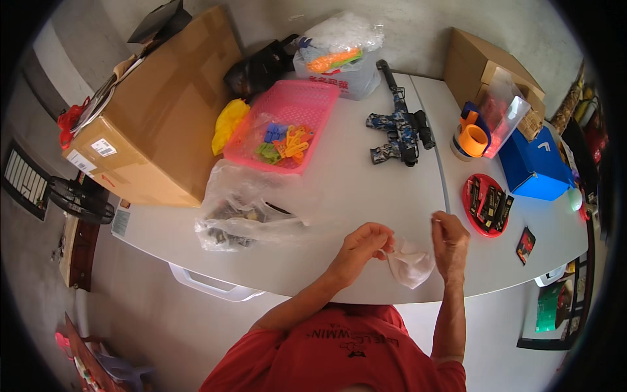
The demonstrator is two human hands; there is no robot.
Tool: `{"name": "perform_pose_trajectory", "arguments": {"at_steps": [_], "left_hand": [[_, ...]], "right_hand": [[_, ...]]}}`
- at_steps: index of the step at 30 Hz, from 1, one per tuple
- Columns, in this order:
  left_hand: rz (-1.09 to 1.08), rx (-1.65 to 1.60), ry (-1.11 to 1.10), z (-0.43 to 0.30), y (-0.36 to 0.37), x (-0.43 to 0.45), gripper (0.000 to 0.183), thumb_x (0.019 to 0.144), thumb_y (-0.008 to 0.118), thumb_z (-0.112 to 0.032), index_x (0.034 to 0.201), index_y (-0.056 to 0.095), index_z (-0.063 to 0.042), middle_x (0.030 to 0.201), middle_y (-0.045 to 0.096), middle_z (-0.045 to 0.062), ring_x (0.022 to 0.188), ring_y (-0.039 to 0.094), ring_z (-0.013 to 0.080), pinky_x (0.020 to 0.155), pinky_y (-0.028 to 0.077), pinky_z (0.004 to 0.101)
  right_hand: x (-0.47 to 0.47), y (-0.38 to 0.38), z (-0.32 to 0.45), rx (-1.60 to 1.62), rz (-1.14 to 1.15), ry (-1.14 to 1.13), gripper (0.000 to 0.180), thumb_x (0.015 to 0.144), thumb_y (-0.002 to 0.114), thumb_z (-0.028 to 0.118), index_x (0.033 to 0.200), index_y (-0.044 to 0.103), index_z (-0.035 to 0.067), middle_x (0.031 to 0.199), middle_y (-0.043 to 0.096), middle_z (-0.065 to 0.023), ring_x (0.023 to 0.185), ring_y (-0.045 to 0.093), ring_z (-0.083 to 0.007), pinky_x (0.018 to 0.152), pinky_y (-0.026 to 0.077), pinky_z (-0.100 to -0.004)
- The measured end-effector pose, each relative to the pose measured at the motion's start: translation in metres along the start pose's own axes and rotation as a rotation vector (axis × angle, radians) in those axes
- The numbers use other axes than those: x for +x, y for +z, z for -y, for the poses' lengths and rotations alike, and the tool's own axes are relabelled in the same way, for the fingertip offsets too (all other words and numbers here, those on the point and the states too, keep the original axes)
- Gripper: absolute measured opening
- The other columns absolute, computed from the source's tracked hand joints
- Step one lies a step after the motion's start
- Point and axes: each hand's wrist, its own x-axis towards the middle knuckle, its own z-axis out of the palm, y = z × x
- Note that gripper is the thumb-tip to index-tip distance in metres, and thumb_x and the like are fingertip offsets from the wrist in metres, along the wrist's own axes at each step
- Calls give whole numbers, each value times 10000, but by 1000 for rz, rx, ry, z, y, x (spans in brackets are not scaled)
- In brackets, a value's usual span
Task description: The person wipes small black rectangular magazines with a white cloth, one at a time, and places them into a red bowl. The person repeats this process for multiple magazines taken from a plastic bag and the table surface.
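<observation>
A small white pouch (412,269) of thin, soft material hangs or rests near the front edge of the white table, between my hands. My left hand (361,251) pinches its upper left corner between thumb and fingers. To the pouch's right, my right hand (449,246) is raised with thumb and fingertips drawn together. Whether a thin string or anything else is in those fingertips is too small to tell. What the pouch contains is hidden.
Left of my hands lies a clear plastic bag (245,215) with dark items. Behind it are a pink basket (313,105) with colourful plastic pieces and a cardboard box (161,112). A camouflage-patterned toy gun (404,125), red plate (466,208) with black packets and blue box (536,169) stand farther right.
</observation>
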Motion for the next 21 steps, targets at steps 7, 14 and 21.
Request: {"name": "perform_pose_trajectory", "arguments": {"at_steps": [7,14,21], "left_hand": [[-185,206,3,-13,-32,-56,120,943,506,-120,939,574,-22,832,603,39,778,568,111,711,454,249],[-468,250,273,-20,-46,-88,90,910,546,-80,836,551,-29,746,574,26,718,526,82,676,424,222],[-648,228,288,-23,-54,-90,75,865,578,-25,852,505,-37,751,531,30,679,507,100,664,422,234]], "right_hand": [[-2,96,61,43,546,-336,90,829,558,148,823,636,104,745,604,-93,669,603,-296,577,475,-413],[-12,148,95,49,395,-434,44,763,629,113,801,646,101,665,593,-59,627,586,-279,573,464,-373],[-3,125,77,176,82,-408,128,685,635,-22,778,591,55,910,566,-77,822,526,-265,656,412,-340]]}}
